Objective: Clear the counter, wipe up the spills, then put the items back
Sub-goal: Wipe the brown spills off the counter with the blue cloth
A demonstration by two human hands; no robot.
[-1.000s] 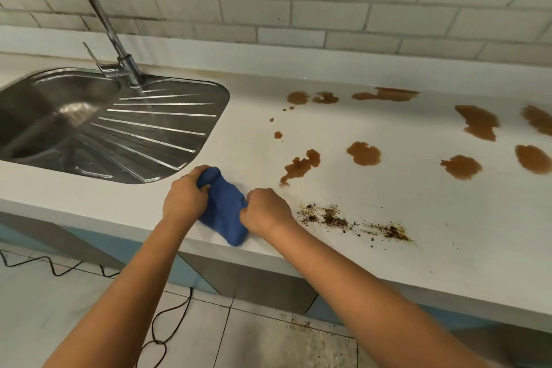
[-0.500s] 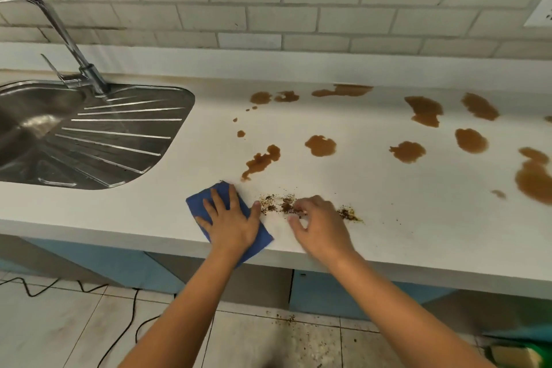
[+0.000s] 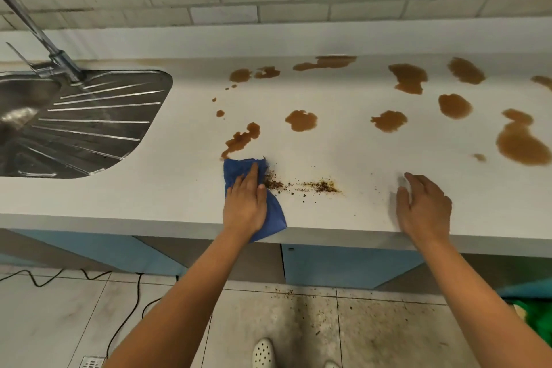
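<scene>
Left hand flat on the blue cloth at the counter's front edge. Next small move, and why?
Probably sweep the blue cloth rightward under the left hand across the dark crumbs. They begin right at the cloth's right edge, and the right hand rests open past their far end, apparently placed to catch them. The brown spill just behind the cloth could follow.

I see a smooth, matt white counter [image 3: 343, 158]. Left of it sits a shiny metal sink [image 3: 83, 122]. The blue cloth [image 3: 274, 215] looks soft. Wet brown spills [image 3: 301, 120] shine; dry crumbs [image 3: 319, 186] look rough.
</scene>
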